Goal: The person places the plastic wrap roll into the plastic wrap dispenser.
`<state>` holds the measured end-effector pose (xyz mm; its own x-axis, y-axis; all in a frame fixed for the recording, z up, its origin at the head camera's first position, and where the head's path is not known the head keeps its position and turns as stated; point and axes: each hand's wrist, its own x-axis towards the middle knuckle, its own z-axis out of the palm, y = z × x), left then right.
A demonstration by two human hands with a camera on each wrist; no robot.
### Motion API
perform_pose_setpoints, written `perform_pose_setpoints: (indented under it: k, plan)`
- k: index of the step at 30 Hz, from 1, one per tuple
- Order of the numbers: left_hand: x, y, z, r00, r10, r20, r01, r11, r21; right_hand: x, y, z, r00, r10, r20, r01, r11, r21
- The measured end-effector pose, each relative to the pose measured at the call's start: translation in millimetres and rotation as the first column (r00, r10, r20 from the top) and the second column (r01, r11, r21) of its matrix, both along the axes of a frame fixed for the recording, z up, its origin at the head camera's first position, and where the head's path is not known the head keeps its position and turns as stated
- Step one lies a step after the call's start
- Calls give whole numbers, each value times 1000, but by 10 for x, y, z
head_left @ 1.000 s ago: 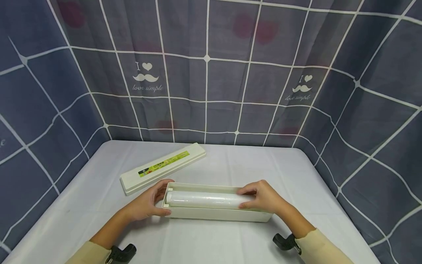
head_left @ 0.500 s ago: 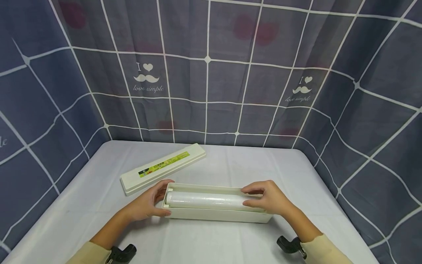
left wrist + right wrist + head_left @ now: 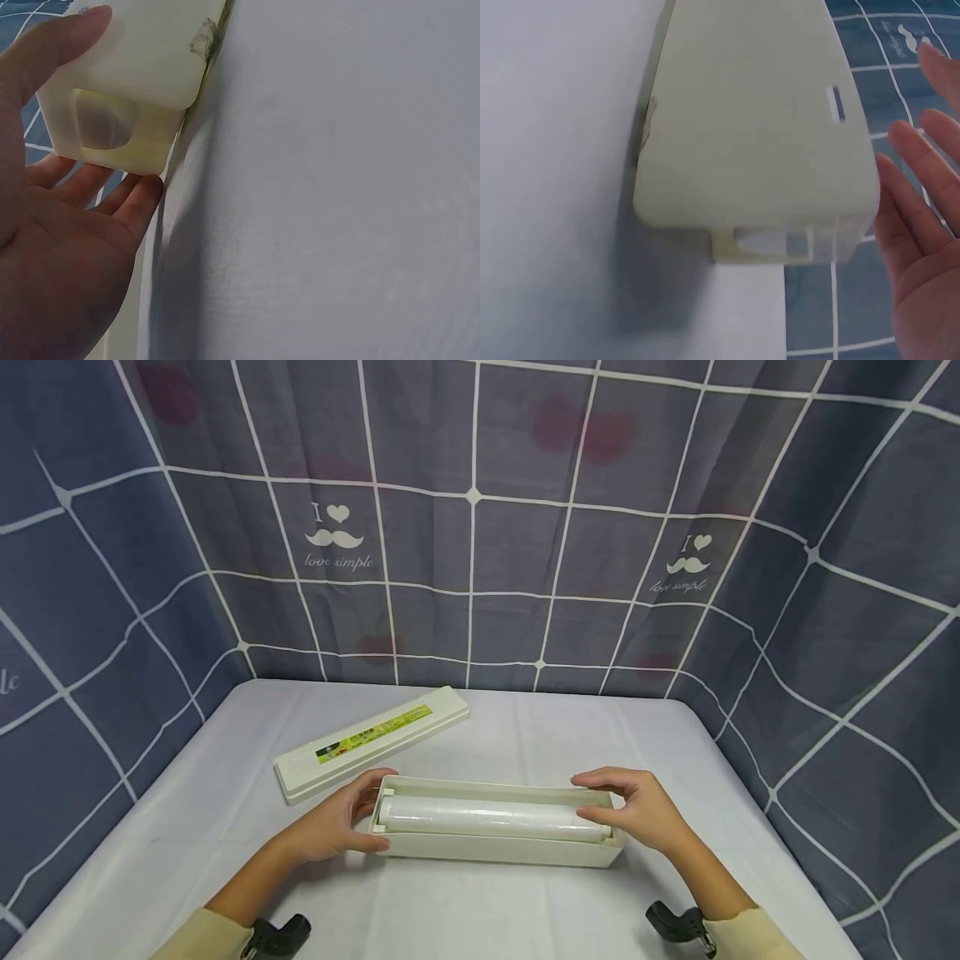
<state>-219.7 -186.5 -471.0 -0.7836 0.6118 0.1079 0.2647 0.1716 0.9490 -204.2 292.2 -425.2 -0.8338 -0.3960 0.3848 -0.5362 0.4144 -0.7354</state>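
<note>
One long pale box (image 3: 495,852) is standing on the white table (image 3: 465,914), in the near middle, with its open top facing up. Inside it one whitish, shiny roll (image 3: 480,817) is lying along the length, almost from end to end; the box seems shaped to keep it from rolling away.

The left hand (image 3: 341,820) is grasping the left end of the box, thumb on the near wall and fingers at the far side, probably for holding it steady. The right hand (image 3: 637,810) is hovering around the right end, fingers parted and clenching nothing, with the thumb over the roll's right part. If this thumb is touching the roll, I cannot tell.

One lid (image 3: 384,746) is lying aslant on the far left, perhaps put there so that the box is staying open; it is bearing one yellow-green label (image 3: 375,732).

So, by count: one box, one roll, one lid, two hands. Two black wrist devices (image 3: 281,937) are sitting at two beige sleeves (image 3: 202,935), one on each arm.
</note>
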Motion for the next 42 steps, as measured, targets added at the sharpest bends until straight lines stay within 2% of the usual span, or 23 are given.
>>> perform_pose_setpoints:
  k: [6, 13, 19, 23, 27, 42]
  plan:
    - [3, 0, -14, 1000, -1, 18, 1, 1000, -3, 13, 143, -71, 1000, 1, -4, -1, 994, -106]
    - [7, -3, -21, 1000, 1, 3, -1, 1000, 5, 16, 277, -218, 999, 36, 21, -31, 981, -192]
    - [9, -9, -19, 1000, -1, -3, 1, 1000, 13, 27, 342, -328, 993, 89, 73, -73, 977, -201]
    - [9, -8, -17, 1000, -3, -1, 3, 1000, 17, 24, 378, -386, 979, 149, 137, -119, 971, -210]
    - [5, -10, -15, 1000, -4, -3, 4, 1000, 20, 22, 397, -429, 968, 178, 180, -139, 968, -209]
    - [9, -28, -22, 1000, -18, 5, 18, 998, 59, 34, 402, -489, 945, 225, 238, -174, 960, -217]
